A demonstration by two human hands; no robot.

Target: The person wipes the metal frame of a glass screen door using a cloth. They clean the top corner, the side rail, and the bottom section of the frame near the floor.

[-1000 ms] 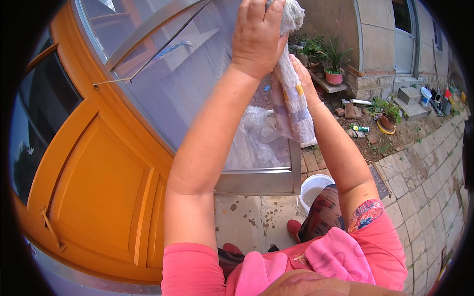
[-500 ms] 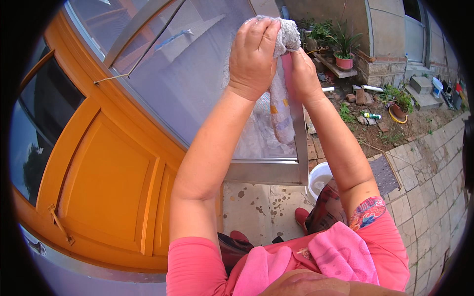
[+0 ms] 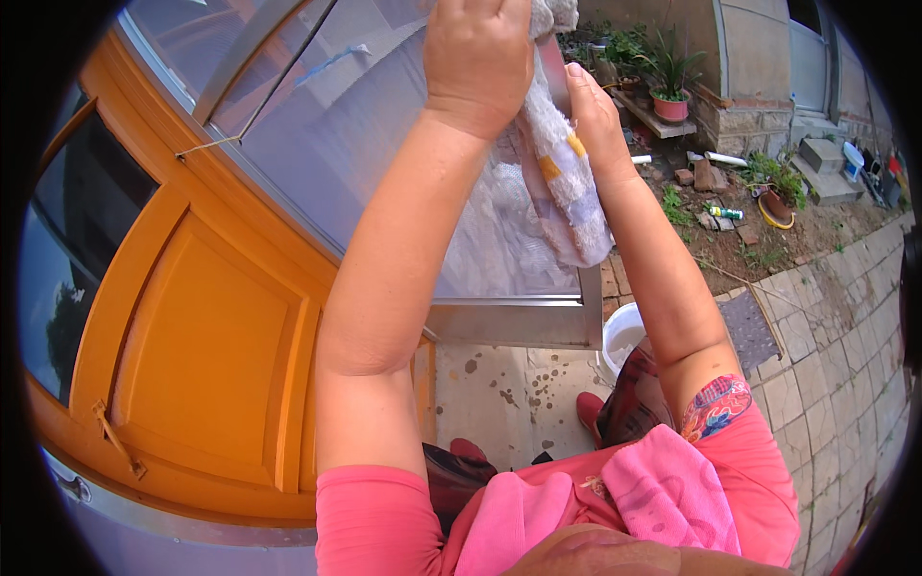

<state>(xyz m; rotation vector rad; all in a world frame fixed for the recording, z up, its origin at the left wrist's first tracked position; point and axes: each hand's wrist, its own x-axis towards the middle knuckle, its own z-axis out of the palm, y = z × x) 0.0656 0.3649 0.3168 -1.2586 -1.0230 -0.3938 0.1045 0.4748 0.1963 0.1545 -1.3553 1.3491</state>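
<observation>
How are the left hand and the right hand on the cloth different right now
The left hand is bunched on top of the cloth, knuckles toward the camera; the right hand lies flatter along its side, fingers pointing up. The left hand sits higher, partly cut by the picture's top edge; the right hand shows whole. Both are raised, touching the same cloth against the screen door.

Orange wooden door (image 3: 206,355), white bucket (image 3: 624,336) (on wet paving), potted plant (image 3: 669,96), stone steps (image 3: 821,154)
</observation>
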